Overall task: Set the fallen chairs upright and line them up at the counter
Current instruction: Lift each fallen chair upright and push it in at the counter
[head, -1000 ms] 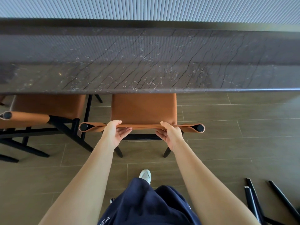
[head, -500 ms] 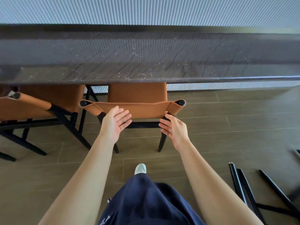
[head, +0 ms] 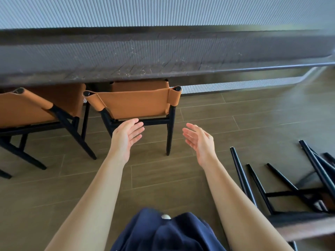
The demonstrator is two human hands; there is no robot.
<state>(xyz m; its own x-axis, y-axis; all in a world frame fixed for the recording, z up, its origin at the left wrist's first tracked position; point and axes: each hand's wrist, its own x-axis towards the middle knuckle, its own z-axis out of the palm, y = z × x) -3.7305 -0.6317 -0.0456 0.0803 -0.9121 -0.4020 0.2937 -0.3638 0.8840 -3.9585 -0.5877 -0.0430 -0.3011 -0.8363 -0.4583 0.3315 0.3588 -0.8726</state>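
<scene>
Both arms reach forward toward the counter (head: pixel 163 58), elbows nearly straight.

Left hand (head: pixel 126 134): palm turned inward and up, fingers straight and loosely spread, holding nothing. It overlaps the lower rail of the nearest tan chair (head: pixel 134 104) in my view; I cannot tell whether it touches.

Right hand (head: pixel 197 140): mirrors the left, palm facing inward, fingers relaxed and empty, clear of the chair.

The nearest tan chair stands upright, seat tucked under the counter edge, back toward me. The second tan chair (head: pixel 27 109) stands upright beside it, further left along the counter.

The fallen chair (head: pixel 261 188) lies on the floor, back from the counter toward its right end, black legs pointing counterward. Neither hand touches it.
</scene>
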